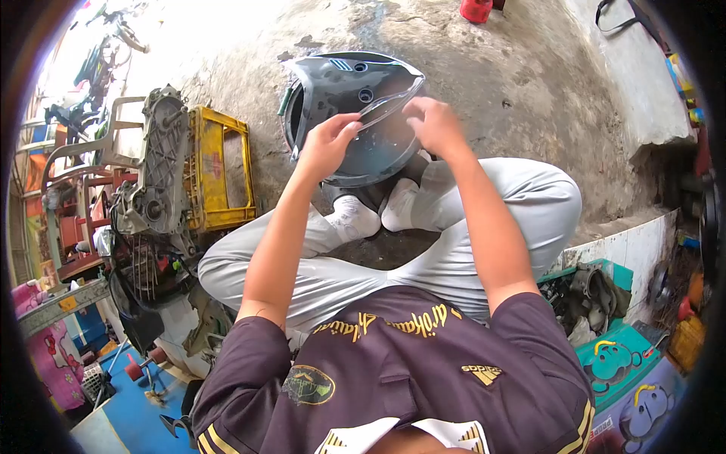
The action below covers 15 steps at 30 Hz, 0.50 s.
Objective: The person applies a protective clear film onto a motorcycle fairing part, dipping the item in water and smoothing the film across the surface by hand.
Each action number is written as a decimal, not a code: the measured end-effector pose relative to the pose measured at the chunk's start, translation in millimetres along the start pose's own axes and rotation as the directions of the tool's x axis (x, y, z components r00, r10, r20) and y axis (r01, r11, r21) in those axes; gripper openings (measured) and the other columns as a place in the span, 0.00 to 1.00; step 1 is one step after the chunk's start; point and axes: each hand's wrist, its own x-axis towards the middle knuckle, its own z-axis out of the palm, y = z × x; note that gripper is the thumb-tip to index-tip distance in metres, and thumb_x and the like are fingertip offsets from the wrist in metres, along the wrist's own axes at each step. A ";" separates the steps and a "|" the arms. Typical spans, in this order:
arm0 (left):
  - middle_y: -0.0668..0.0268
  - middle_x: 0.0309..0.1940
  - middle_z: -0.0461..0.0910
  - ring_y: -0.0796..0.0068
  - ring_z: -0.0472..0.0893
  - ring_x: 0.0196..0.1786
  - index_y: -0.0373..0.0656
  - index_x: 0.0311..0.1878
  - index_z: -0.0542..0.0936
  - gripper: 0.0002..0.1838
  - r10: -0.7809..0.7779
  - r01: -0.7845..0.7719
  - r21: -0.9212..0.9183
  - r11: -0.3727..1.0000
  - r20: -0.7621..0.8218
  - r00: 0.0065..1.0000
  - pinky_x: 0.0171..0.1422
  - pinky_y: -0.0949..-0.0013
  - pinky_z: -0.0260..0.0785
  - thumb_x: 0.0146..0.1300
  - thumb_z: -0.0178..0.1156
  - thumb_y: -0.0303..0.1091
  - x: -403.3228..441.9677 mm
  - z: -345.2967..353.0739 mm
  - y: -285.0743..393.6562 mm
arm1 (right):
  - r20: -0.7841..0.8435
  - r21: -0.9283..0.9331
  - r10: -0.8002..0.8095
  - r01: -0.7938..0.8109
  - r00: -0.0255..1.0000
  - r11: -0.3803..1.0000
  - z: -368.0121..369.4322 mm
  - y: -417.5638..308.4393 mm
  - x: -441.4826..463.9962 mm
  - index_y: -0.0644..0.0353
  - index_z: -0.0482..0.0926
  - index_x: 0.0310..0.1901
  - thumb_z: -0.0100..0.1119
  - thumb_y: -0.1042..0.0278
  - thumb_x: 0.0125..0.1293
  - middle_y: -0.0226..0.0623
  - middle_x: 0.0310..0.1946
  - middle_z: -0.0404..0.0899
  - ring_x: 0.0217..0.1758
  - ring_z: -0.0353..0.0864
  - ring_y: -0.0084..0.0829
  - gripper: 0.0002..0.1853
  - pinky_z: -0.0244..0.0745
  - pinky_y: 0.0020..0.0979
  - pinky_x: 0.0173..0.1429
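A dark basin [363, 163] of water stands on the floor in front of my feet. A grey-black curved panel [325, 79] with pale stripes and round holes rests over its rim, wet with drops. Between my hands is a clear, thin curved piece [389, 104]. My left hand [330, 142] pinches its left end above the basin, fingers pressed together. On the other side, my right hand [435, 127] is curled near the piece's right part; its fingertips are blurred, so its hold on the piece is unclear.
A yellow crate [219, 168] and a metal engine casing [160, 163] stand at the left. On the right are a green bin [616, 274] with metal parts and a green case [616, 356]. A red object [476, 10] is at the top.
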 end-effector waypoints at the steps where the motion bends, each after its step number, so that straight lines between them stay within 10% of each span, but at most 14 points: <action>1: 0.57 0.56 0.89 0.72 0.87 0.55 0.40 0.64 0.84 0.18 0.042 -0.033 0.095 0.995 -0.093 0.995 0.60 0.64 0.78 0.77 0.64 0.36 -11.5 -7.8 -4.5 | 0.006 -0.003 -0.004 0.004 1.000 1.000 6.1 0.2 -2.4 0.59 0.87 0.47 0.64 0.74 0.65 0.50 0.45 0.89 0.50 0.89 0.49 0.10 0.83 0.43 0.57; 7: 0.58 0.54 0.85 0.54 0.79 0.64 0.49 0.63 0.85 0.27 0.490 -0.146 0.734 0.663 -0.278 0.826 0.72 0.53 0.70 0.58 0.77 0.38 -46.5 -56.8 -44.4 | 0.262 -0.262 -0.187 0.256 0.947 0.931 50.6 2.7 -20.7 0.59 0.88 0.44 0.56 0.78 0.63 0.47 0.44 0.86 0.55 0.84 0.50 0.12 0.80 0.47 0.62; 15: 0.63 0.54 0.87 0.55 0.79 0.65 0.52 0.66 0.84 0.33 0.432 -0.133 0.593 0.794 -0.396 0.810 0.73 0.54 0.68 0.55 0.79 0.34 -34.1 -52.6 -81.3 | 0.384 -0.527 0.004 0.215 0.923 0.822 69.7 -11.2 -0.3 0.56 0.88 0.45 0.59 0.77 0.62 0.46 0.46 0.89 0.56 0.87 0.50 0.13 0.82 0.48 0.60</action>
